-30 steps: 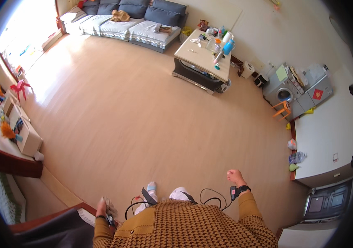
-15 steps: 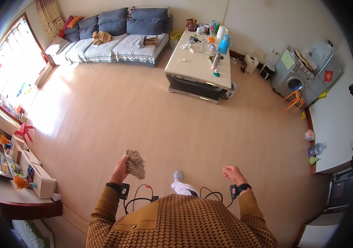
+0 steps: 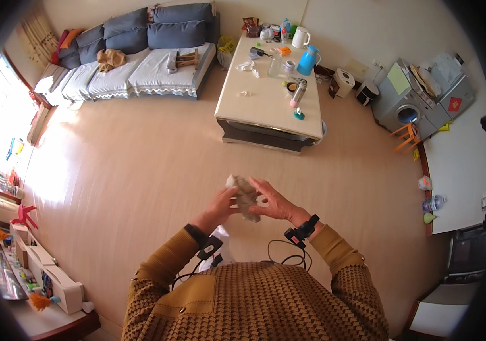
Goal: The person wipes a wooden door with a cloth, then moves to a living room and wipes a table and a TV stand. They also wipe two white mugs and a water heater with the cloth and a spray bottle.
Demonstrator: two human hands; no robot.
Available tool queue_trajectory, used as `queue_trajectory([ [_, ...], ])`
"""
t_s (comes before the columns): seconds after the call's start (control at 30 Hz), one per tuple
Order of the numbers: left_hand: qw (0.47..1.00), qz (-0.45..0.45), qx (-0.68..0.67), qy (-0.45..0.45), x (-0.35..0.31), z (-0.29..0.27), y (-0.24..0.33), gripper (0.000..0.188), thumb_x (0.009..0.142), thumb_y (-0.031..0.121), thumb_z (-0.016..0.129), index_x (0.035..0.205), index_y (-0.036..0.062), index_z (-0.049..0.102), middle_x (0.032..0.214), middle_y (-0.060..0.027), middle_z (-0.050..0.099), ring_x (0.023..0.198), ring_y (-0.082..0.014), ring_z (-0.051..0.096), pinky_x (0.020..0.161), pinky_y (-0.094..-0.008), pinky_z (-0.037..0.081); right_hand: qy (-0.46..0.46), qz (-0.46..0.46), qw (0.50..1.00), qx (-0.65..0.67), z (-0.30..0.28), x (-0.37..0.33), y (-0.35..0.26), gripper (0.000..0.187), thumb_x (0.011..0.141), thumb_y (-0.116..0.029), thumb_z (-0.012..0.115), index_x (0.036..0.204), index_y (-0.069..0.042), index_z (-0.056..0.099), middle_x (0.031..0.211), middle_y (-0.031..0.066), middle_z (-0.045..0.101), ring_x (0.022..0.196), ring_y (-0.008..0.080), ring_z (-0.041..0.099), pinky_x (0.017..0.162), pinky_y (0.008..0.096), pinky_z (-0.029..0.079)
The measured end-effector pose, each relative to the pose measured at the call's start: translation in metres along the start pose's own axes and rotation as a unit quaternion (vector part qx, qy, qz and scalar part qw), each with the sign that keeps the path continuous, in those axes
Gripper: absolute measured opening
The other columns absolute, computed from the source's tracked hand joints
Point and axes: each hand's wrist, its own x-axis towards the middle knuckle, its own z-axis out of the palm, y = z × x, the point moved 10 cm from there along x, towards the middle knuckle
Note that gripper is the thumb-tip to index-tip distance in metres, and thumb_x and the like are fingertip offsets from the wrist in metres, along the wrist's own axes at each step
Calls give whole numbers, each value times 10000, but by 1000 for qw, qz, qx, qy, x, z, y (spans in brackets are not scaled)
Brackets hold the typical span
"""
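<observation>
A crumpled beige cloth (image 3: 246, 200) is held up in front of my body, between my two hands. My left hand (image 3: 219, 206) grips its left side with curled fingers. On the other side, the fingers and thumb of my right hand (image 3: 275, 202) bend around the cloth's right edge. Part of the cloth is hidden behind the fingers. Both wrists wear dark bands with small boxes and cables.
Ahead stands a long cream table (image 3: 234, 116) with a blue jug (image 3: 307, 61), a thermos and other items. A grey sofa (image 3: 177, 35) is at the far left, a washing machine (image 3: 408, 115) at the right. A cabinet (image 3: 64, 295) borders the lower left.
Both hands have come together in front of me. The cloth has moved right and farther out in my left hand, and my right hand has taken hold of it. The view has shifted forward toward the table.
</observation>
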Motion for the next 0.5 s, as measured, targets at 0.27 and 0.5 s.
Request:
queue_trajectory([
  [0.27,982,-33,49,-178,108,2,138,457,1027,301,571,1414,59,547,1379,-88,586,1264,-225,564,1028,-453,488,214,134,960,126,-96,142,74,667,861,-177,751,1439,27,489,1272,121,652,1120,170,624,970,315,509],
  [0.5,985,-76,153,-15,225,-111,208,377,1001,278,576,1294,44,622,1271,-74,631,1128,-225,617,944,-418,532,401,120,903,94,-220,201,123,617,895,-157,726,1422,54,485,1248,135,661,1105,185,632,956,325,517],
])
